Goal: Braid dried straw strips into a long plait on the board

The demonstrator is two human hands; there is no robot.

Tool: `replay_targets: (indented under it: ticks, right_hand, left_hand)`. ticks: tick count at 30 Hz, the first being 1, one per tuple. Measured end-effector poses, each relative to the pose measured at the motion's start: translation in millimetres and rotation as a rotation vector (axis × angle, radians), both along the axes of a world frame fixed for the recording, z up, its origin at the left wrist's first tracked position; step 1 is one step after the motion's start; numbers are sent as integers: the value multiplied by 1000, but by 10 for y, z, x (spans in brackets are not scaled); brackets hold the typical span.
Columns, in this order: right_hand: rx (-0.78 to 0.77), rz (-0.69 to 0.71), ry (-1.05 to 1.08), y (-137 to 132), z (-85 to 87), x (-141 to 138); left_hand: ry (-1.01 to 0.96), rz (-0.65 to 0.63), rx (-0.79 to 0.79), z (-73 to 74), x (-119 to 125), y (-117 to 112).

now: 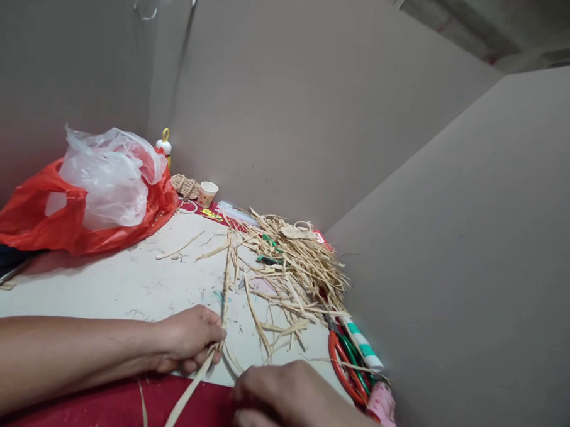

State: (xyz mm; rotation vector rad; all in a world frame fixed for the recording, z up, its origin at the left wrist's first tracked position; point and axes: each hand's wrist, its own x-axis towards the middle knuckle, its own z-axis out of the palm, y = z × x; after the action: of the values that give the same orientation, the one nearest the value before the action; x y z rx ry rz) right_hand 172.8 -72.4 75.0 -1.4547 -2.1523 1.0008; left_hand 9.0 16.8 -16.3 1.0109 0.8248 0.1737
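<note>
My left hand [192, 338] is closed, pinching the lower end of a narrow straw braid [226, 280] between thumb and fingers. The braid runs away from me over the white tabletop. From the pinch, one loose flat straw strand [187, 398] hangs toward me over the dark red cloth [116, 404]. Another straw strand [232, 361] curves right and passes into my right hand [291, 396]. That hand is slightly blurred, at the near edge, with its fingers curled round the strand; their tips are partly hidden.
A heap of dry straw [311, 259] lies at the back right. Red-handled scissors [342, 367] and a green-and-white roll [364, 346] lie along the right edge. A red plastic bag [39, 212], a paper cup [207, 194] and a bottle [164, 146] stand at the back left. Grey walls enclose the table.
</note>
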Motion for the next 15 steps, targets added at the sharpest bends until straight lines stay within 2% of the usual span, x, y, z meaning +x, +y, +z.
replay_targets:
  ticks: [2,5,8,11,15]
  right_hand:
    - [14,-83,-87,23,126,168]
    - [42,-328,-47,134,118,445]
    - [62,-494,-1,317,-70,648]
    - [95,-465,-52,551,-337,685]
    - [176,-438,-310,889,-658,531]
  left_hand:
    - [5,2,0,-15,-2,-7]
    - [20,9,39,-52,-2,-12]
    - [38,6,97,-90,-3,-14]
    - [37,4,124,-95,-1,-19]
    - [36,34,138,-45,10,-28]
